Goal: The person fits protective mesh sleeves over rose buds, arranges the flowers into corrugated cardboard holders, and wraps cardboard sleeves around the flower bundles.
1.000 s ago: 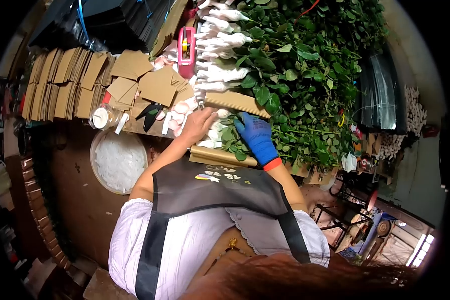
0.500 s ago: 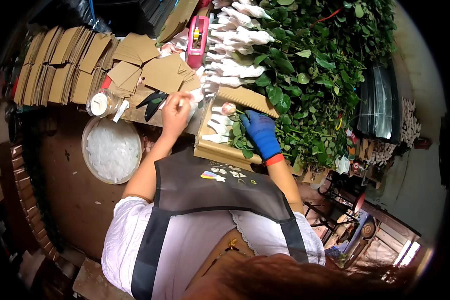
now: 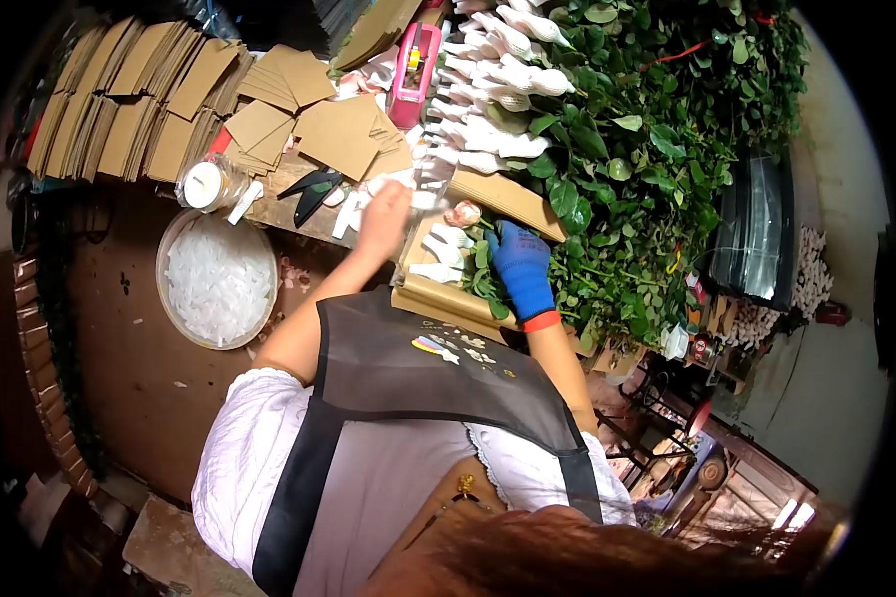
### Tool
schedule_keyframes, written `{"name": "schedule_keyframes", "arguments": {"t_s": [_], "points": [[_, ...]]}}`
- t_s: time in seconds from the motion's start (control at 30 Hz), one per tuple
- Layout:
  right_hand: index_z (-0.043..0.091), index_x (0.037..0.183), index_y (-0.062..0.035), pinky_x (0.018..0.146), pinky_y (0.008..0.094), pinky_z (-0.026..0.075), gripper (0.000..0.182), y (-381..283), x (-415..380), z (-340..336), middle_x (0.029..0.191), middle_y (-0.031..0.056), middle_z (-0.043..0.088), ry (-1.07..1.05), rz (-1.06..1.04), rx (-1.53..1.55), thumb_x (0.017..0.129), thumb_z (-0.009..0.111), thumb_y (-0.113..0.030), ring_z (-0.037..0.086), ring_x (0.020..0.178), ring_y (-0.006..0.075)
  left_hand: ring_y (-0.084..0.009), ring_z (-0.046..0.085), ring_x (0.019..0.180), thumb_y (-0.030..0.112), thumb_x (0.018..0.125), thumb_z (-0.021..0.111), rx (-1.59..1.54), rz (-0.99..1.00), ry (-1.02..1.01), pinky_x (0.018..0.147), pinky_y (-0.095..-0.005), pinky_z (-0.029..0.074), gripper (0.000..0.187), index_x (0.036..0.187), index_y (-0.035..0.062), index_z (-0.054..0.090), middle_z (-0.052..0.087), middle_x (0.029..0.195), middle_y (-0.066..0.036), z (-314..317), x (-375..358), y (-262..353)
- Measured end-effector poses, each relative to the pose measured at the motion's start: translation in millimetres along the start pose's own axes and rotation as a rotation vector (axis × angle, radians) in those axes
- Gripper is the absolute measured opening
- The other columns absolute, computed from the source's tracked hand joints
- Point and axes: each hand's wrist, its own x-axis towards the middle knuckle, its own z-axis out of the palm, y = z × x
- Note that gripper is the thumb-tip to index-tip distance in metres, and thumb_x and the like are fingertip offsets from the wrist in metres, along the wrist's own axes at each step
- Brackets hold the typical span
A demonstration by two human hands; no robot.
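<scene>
My left hand (image 3: 383,221), bare, is raised over the table edge with its fingers closed. Something pale and blurred shows at its fingertips, too smeared to name. My right hand (image 3: 520,264), in a blue glove with a red cuff, is closed around the stem of a pink rose (image 3: 463,214). The rose's bloom stands out bare to the left of the glove. Under it, several blooms in white net sleeves (image 3: 438,261) lie in a cardboard wrapper (image 3: 448,306). Black scissors (image 3: 314,194) rest on the table left of my left hand.
Cardboard pieces (image 3: 338,134) and stacked cards (image 3: 129,139) cover the back left, near a pink tape dispenser (image 3: 413,85). A tub of white sleeves (image 3: 219,284) stands lower left. Sleeved roses (image 3: 498,85) and leafy stems (image 3: 647,169) fill the right.
My left hand has moved a little right, towards the rose bloom. My right hand keeps its hold on the stem. The whole view has shifted slightly.
</scene>
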Motion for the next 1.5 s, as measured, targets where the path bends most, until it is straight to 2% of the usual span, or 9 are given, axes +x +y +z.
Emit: {"name": "schedule_keyframes", "arguments": {"t_s": [0.33, 0.53, 0.63, 0.87, 1.07, 1.17, 1.2, 1.27, 1.5], "points": [[0.053, 0.133, -0.012, 0.087, 0.0441, 0.052, 0.064, 0, -7, -12, 0.112, 0.0161, 0.07, -0.203, 0.01, 0.023, 0.081, 0.07, -0.045, 0.068, 0.102, 0.0332, -0.0406, 0.065, 0.088, 0.045, 0.096, 0.058, 0.71, 0.161, -0.501, 0.075, -0.0446, 0.051, 0.038, 0.102, 0.008, 0.065, 0.067, 0.092, -0.022, 15, -3, 37], [0.051, 0.136, -0.0132, 0.086, 0.0451, 0.053, 0.066, 6, -11, -5, 0.11, 0.0176, 0.07, -0.164, 0.017, 0.067, 0.081, 0.071, -0.044, 0.068, 0.098, 0.0346, -0.0178, 0.06, 0.069, 0.021, 0.095, 0.059, 0.072, 0.151, 0.008, 0.066, -0.0361, 0.048, 0.021, 0.088, 0.0013, 0.062, 0.063, 0.079, -0.008, -15, -1, 17], [0.047, 0.14, -0.0072, 0.088, 0.0439, 0.053, 0.083, 15, -17, -32, 0.111, 0.019, 0.069, -0.309, -0.061, 0.432, 0.073, 0.078, -0.047, 0.067, 0.103, 0.0357, -0.0067, 0.051, 0.07, 0.017, 0.092, 0.065, 0.374, -0.125, -0.329, 0.063, -0.0267, 0.045, 0.019, 0.084, 0.0022, 0.056, 0.058, 0.076, -0.003, -38, -1, 40], [0.043, 0.137, -0.0055, 0.086, 0.0445, 0.053, 0.085, -12, -23, -16, 0.114, 0.0187, 0.068, -0.19, -0.062, 0.014, 0.074, 0.078, -0.05, 0.066, 0.103, 0.0348, -0.0273, 0.068, 0.083, 0.041, 0.094, 0.064, 0.702, -0.117, -0.664, 0.073, -0.0359, 0.051, 0.035, 0.091, 0.0057, 0.066, 0.07, 0.087, -0.013, -2, -16, 44], [0.044, 0.135, -0.0095, 0.082, 0.0462, 0.053, 0.077, -3, -24, -3, 0.108, 0.0185, 0.069, -0.129, -0.074, 0.055, 0.078, 0.075, -0.051, 0.068, 0.097, 0.0354, -0.0121, 0.06, 0.072, 0.021, 0.096, 0.059, 0.06, -0.271, -0.078, 0.067, -0.0301, 0.049, 0.022, 0.085, 0.0011, 0.063, 0.067, 0.084, -0.009, -37, -23, 33], [0.043, 0.144, -0.0173, 0.083, 0.044, 0.053, 0.081, 18, -27, -21, 0.106, 0.0182, 0.07, -0.195, -0.061, 0.215, 0.078, 0.074, -0.053, 0.068, 0.095, 0.0357, -0.0096, 0.059, 0.069, 0.02, 0.093, 0.063, 0.245, -0.086, -0.266, 0.064, -0.0265, 0.048, 0.02, 0.085, 0.0024, 0.058, 0.065, 0.086, -0.007, -63, -22, 35], [0.043, 0.147, -0.0204, 0.084, 0.0431, 0.053, 0.082, 22, -30, -32, 0.106, 0.0178, 0.071, -0.226, -0.061, 0.282, 0.078, 0.073, -0.054, 0.069, 0.094, 0.0356, -0.0126, 0.062, 0.08, 0.022, 0.092, 0.066, 0.436, -0.512, -0.453, 0.073, -0.0285, 0.049, 0.022, 0.093, 0.0023, 0.058, 0.066, 0.094, -0.009, -62, -23, 81], [0.057, 0.137, -0.0223, 0.082, 0.0385, 0.054, 0.063, 17, -43, -52, 0.109, 0.0128, 0.072, -0.101, -0.015, 0.357, 0.083, 0.07, -0.052, 0.07, 0.095, 0.0303, -0.0164, 0.062, 0.089, 0.027, 0.089, 0.071, 0.591, -0.157, -0.523, 0.081, -0.0315, 0.049, 0.03, 0.099, 0.0028, 0.057, 0.065, 0.097, -0.01, -63, -28, 49], [0.071, 0.104, -0.0189, 0.078, 0.0424, 0.054, 0.029, -21, -48, -53, 0.092, 0.0117, 0.072, -0.337, -0.401, 0.208, 0.088, 0.065, -0.042, 0.07, 0.086, 0.0315, -0.0213, 0.066, 0.081, 0.039, 0.087, 0.074, 0.763, -0.078, -1.019, 0.076, -0.0338, 0.05, 0.033, 0.092, 0.0069, 0.069, 0.07, 0.082, -0.009, -29, -1, 47]]}}
